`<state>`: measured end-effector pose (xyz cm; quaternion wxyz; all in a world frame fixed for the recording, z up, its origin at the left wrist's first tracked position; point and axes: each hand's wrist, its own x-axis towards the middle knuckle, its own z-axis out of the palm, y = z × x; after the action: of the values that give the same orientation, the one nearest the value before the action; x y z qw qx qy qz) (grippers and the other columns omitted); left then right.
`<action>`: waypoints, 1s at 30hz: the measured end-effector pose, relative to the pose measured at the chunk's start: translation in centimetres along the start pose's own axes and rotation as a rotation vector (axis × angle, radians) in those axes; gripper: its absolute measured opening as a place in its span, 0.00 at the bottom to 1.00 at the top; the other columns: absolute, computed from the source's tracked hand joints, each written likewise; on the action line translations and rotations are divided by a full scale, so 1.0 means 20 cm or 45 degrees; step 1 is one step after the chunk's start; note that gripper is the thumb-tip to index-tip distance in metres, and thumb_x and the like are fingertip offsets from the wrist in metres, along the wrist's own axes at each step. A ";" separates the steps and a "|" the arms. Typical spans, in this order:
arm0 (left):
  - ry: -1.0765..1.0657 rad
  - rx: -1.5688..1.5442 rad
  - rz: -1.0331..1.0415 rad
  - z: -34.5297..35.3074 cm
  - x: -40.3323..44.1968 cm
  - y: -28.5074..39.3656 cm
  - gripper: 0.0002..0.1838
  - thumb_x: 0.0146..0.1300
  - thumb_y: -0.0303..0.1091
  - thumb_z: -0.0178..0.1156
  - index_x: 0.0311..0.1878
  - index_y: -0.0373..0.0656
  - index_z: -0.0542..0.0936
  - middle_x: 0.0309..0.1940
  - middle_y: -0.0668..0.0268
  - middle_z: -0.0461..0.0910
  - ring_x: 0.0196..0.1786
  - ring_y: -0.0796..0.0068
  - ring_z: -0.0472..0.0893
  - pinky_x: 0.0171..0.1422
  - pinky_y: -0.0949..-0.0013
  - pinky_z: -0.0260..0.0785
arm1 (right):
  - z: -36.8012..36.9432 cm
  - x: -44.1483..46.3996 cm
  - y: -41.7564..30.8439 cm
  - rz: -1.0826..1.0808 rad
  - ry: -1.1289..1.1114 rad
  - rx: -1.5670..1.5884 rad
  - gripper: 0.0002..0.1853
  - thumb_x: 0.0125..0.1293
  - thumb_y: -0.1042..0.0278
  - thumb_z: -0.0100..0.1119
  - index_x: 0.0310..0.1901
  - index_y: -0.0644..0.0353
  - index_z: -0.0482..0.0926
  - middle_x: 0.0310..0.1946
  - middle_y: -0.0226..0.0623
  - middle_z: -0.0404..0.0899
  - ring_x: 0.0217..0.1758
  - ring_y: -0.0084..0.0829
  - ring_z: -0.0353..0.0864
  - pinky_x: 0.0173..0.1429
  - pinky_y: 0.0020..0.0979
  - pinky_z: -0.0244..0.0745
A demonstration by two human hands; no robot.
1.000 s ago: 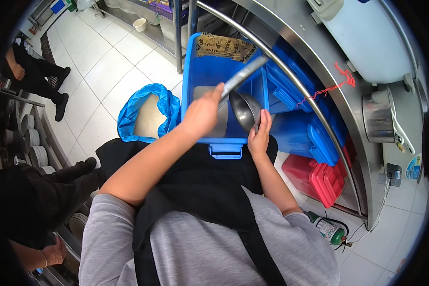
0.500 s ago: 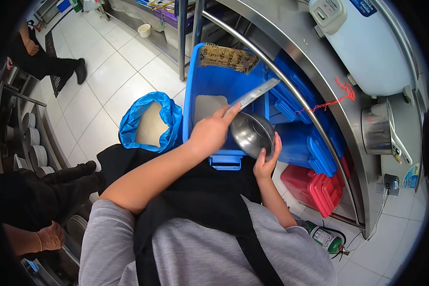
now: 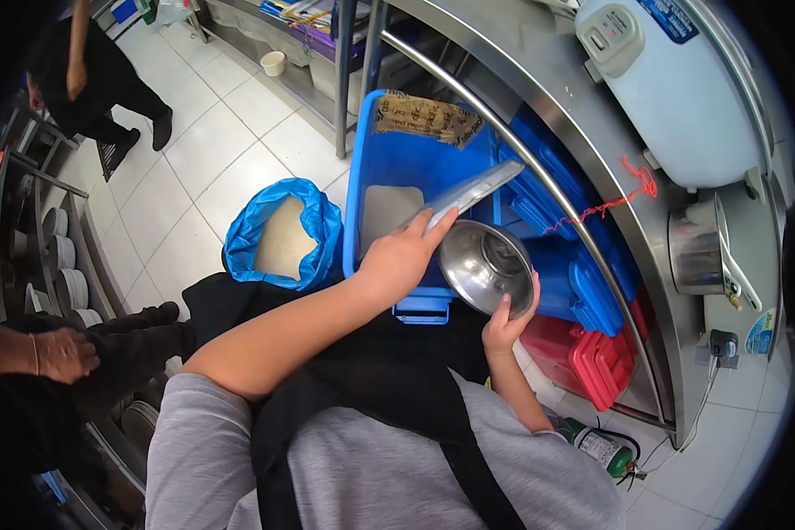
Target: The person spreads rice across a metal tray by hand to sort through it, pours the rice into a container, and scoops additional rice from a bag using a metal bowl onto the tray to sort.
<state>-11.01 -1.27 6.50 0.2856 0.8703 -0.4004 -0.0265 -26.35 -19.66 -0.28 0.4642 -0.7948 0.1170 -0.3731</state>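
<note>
My left hand (image 3: 399, 258) is closed on a flat, thin, greyish panel (image 3: 477, 187), seen nearly edge-on and slanting up to the right; its kind is unclear. My right hand (image 3: 511, 325) grips the rim of a shiny metal bowl (image 3: 481, 265), thumb inside and fingers behind. The bowl is tilted, its inside facing up toward me, and only reflections show in it. Both are over a deep blue plastic bin (image 3: 355, 190), with a pale grain-like material (image 3: 390, 210) low inside. Left of the bin stands a blue plastic bag (image 3: 238, 231) holding similar pale material (image 3: 284, 240).
A curved steel rail (image 3: 495, 119) and counter run along the right. Beneath are blue lids (image 3: 596, 287) and a red bin (image 3: 583, 353). A green cylinder (image 3: 601, 446) lies lower right. One person (image 3: 97, 79) stands at far left; another person's hand (image 3: 66, 355) is nearer.
The bowl has shifted slightly right and turned, showing more of its inside. The panel has turned, showing more of its face. The far person has stepped, and the nearer person's hand has moved up-left.
</note>
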 end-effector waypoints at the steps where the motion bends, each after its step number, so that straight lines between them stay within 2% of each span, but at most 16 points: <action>1: -0.007 -0.016 0.015 0.02 -0.01 -0.02 0.44 0.52 0.15 0.51 0.74 0.53 0.54 0.62 0.52 0.68 0.45 0.48 0.80 0.48 0.57 0.76 | 0.00 0.00 0.03 -0.012 0.006 0.031 0.32 0.62 0.84 0.42 0.70 0.67 0.50 0.70 0.55 0.52 0.74 0.48 0.53 0.76 0.45 0.46; 11: -0.033 -0.068 0.042 0.07 -0.06 -0.06 0.45 0.52 0.14 0.51 0.74 0.54 0.54 0.64 0.50 0.65 0.50 0.47 0.79 0.52 0.57 0.75 | -0.06 0.06 -0.12 -0.164 0.023 0.064 0.32 0.63 0.81 0.41 0.70 0.69 0.47 0.71 0.58 0.51 0.74 0.49 0.53 0.76 0.46 0.47; 16: -0.055 -0.085 0.052 0.05 -0.13 -0.08 0.45 0.51 0.14 0.51 0.74 0.54 0.55 0.64 0.50 0.66 0.51 0.48 0.79 0.53 0.58 0.75 | -0.05 0.08 -0.22 -0.066 0.078 0.058 0.32 0.64 0.80 0.42 0.69 0.70 0.47 0.71 0.56 0.51 0.73 0.46 0.56 0.75 0.44 0.50; 21: 0.003 -0.082 0.120 0.07 -0.26 -0.12 0.43 0.51 0.13 0.51 0.73 0.56 0.59 0.64 0.51 0.66 0.58 0.50 0.76 0.58 0.60 0.73 | -0.11 0.06 -0.18 -0.076 0.122 0.087 0.32 0.64 0.78 0.43 0.69 0.70 0.48 0.70 0.54 0.53 0.72 0.44 0.58 0.74 0.43 0.52; 25: 0.078 -0.126 0.142 -0.03 -0.29 -0.07 0.43 0.50 0.12 0.50 0.71 0.56 0.62 0.64 0.52 0.67 0.58 0.50 0.76 0.58 0.60 0.74 | -0.16 0.08 -0.19 -0.081 0.203 0.083 0.32 0.66 0.76 0.45 0.70 0.70 0.48 0.68 0.52 0.56 0.71 0.43 0.59 0.74 0.42 0.53; 28: 0.174 -0.126 0.152 -0.25 -0.30 -0.02 0.41 0.51 0.13 0.50 0.70 0.58 0.64 0.62 0.53 0.69 0.56 0.52 0.77 0.56 0.60 0.75 | -0.20 0.08 -0.19 -0.069 0.241 0.057 0.33 0.66 0.74 0.47 0.70 0.70 0.48 0.68 0.51 0.56 0.71 0.42 0.59 0.74 0.42 0.51; 30: 0.221 -0.193 0.076 -0.39 -0.35 -0.02 0.42 0.47 0.09 0.49 0.68 0.53 0.67 0.61 0.54 0.71 0.58 0.52 0.76 0.58 0.61 0.73 | -0.21 0.09 -0.16 -0.094 0.265 0.052 0.32 0.66 0.74 0.47 0.70 0.71 0.48 0.68 0.52 0.55 0.71 0.42 0.58 0.74 0.42 0.50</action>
<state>-13.32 7.65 11.58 0.3848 0.8330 -0.3966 0.0274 -28.63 -21.67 4.46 0.4515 -0.7459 0.1277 -0.4728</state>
